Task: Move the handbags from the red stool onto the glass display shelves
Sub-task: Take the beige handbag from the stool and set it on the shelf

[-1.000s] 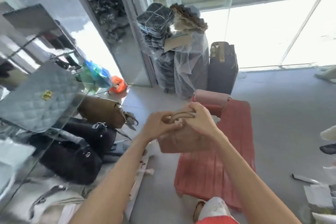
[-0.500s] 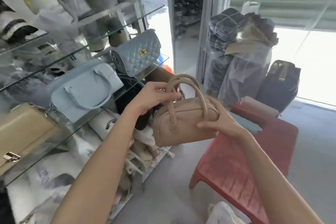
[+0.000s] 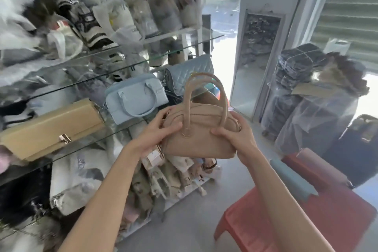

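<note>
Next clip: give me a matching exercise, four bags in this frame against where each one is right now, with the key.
Bags:
1. beige handbag
2. light blue handbag
3. tan clutch
4. pink bag

Places:
A. on the red stool
B. held between the left hand and right hand
C. glass shelf, near its left end
D. glass shelf, beside a quilted bag

Pairs: 1-B, 2-D, 3-C, 4-A

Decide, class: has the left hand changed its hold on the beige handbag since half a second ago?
Yes. The left hand has left the handles and now grips the beige handbag at its end nearest the glass shelf.
</note>
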`<control>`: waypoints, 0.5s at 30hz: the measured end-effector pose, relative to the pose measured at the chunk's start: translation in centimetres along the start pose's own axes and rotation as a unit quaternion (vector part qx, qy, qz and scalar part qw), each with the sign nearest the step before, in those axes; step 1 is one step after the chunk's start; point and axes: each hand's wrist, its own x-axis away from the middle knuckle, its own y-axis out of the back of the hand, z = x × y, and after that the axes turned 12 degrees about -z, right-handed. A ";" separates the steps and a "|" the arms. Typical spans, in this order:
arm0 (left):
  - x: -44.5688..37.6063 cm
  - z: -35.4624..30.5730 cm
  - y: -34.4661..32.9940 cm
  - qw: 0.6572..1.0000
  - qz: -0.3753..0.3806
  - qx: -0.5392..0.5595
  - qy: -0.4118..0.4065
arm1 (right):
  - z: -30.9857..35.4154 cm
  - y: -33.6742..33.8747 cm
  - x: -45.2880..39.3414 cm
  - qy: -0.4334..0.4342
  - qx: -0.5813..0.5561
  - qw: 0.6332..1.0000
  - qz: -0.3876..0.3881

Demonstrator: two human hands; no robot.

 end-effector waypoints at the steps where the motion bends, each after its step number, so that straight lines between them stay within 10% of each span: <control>1: 0.6 0.3 0.1 1.000 -0.013 0.000 -0.012 | 0.4 -0.4 -0.1 0.006 0.008 1.000 0.008; 15: 3.1 -3.5 12.3 0.924 -0.351 0.038 -0.145 | 7.1 -14.2 0.6 0.131 -0.016 0.982 0.133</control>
